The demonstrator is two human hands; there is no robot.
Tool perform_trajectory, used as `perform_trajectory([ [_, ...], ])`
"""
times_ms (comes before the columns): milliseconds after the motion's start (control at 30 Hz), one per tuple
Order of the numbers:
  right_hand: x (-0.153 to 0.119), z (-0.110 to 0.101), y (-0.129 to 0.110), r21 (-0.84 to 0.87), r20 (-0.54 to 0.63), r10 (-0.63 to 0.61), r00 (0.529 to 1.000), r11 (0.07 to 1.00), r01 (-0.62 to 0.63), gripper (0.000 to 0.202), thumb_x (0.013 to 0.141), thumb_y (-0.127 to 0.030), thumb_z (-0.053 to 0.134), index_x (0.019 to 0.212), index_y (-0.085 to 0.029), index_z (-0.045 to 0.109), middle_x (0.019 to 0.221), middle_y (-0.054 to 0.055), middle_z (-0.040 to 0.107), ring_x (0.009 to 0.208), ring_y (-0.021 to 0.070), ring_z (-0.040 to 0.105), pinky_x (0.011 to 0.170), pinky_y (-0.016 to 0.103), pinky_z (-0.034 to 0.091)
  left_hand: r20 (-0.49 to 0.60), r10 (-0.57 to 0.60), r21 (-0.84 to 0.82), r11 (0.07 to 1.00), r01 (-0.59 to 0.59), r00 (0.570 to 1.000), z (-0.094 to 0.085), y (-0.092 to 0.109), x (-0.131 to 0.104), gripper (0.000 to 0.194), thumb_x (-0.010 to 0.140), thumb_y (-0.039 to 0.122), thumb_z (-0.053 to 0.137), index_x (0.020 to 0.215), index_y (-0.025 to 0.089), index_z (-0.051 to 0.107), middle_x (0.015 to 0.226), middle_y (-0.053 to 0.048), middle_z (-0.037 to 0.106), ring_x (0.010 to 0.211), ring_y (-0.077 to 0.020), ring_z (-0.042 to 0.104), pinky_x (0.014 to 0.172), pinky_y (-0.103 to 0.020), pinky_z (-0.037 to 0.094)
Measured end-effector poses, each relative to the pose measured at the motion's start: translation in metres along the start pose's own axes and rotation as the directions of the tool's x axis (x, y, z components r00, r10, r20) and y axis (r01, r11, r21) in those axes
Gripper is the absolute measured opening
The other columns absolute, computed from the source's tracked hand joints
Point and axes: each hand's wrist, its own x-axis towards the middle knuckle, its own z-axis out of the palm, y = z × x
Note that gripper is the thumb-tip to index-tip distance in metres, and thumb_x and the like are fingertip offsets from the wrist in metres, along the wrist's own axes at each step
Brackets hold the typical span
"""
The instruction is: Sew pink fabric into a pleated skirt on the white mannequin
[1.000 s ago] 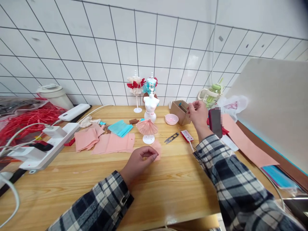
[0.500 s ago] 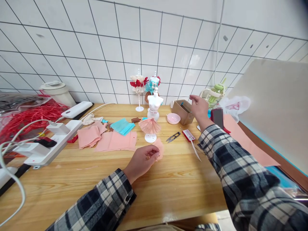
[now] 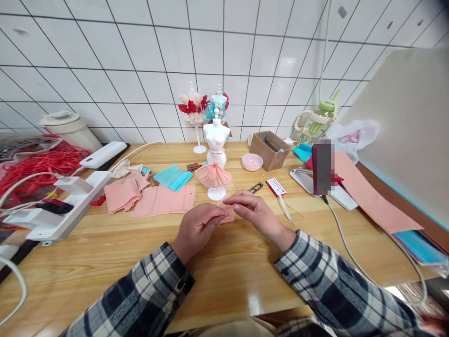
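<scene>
My left hand is pinched closed at a small gathered piece of pink crepe paper, low in front of the mannequin. My right hand reaches in from the right, its fingers slightly apart and its fingertips close to the left ones; nothing shows between them. Just behind both hands stands a small white mannequin with a pleated pink paper skirt. Small thread snips lie behind the right hand, partly hidden by it. A red and white packet lies to their right.
Pink paper and blue paper lie left of the mannequin. Two dressed mannequins stand behind. A pink bowl, a cardboard box and a phone-like object are at the right. A power strip lies left.
My right hand has come down from beside the box to my left fingertips. My left hand still pinches near the pink piece. The view has tilted down a little.
</scene>
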Motion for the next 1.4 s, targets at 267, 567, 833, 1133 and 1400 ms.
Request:
perform_trajectory([
  [267,-0.003,0.005,0.004,0.162,0.014,0.103,0.995,0.981,-0.103,0.029,0.08,-0.046,0.072,0.093,-0.021,0.075,0.092,0.005,0.067,0.086,0.0174,0.062,0.078,0.032,0.05,0.031,0.038,0.028,0.999,-0.038,0.999,-0.001,0.001,0.004,0.013,0.091,0.018,0.055,0.085,0.021,0.067,0.077,-0.001,0.071,0.071,-0.0129,0.064,0.068,-0.024,0.05],
  [567,-0.005,0.009,-0.003,-0.117,-0.143,-0.068,0.987,0.992,0.051,0.013,0.082,-0.034,0.071,0.087,-0.023,0.076,0.084,0.005,0.07,0.08,0.0167,0.064,0.07,0.03,0.052,0.068,-0.137,0.09,0.987,0.131,0.988,-0.001,0.004,0.004,0.018,0.091,0.027,0.053,0.084,0.021,0.068,0.08,-0.003,0.073,0.074,-0.0155,0.065,0.07,-0.025,0.05],
  [833,-0.012,0.011,-0.004,-0.572,-0.122,-0.422,0.898,0.769,0.284,0.013,0.084,-0.029,0.07,0.095,-0.025,0.076,0.087,0.004,0.072,0.079,0.0178,0.064,0.074,0.035,0.048,0.053,-0.14,0.088,0.987,0.135,0.989,0.001,0.003,0.004,0.014,0.09,0.025,0.056,0.087,0.019,0.068,0.083,-0.004,0.073,0.076,-0.0156,0.066,0.071,-0.025,0.05],
  [1133,-0.008,0.011,-0.003,-0.413,-0.209,-0.226,0.951,0.902,0.124,0.008,0.084,-0.023,0.067,0.08,-0.023,0.075,0.08,0.004,0.071,0.073,0.0161,0.064,0.068,0.031,0.05,0.068,-0.102,0.096,0.991,0.096,0.992,0.003,0.002,0.004,0.009,0.085,0.028,0.066,0.087,0.02,0.071,0.081,-0.004,0.073,0.075,-0.017,0.066,0.074,-0.03,0.051],
  [1400,-0.006,0.018,0.006,0.098,-0.301,0.161,0.94,0.986,-0.138,0.017,0.078,-0.036,0.071,0.075,-0.02,0.073,0.076,0.003,0.068,0.064,0.0127,0.058,0.057,0.025,0.048,0.013,-0.112,0.038,0.993,0.111,0.994,0.002,0.008,0.004,0.011,0.085,0.027,0.064,0.083,0.021,0.074,0.08,-0.004,0.074,0.075,-0.0168,0.066,0.074,-0.03,0.052],
])
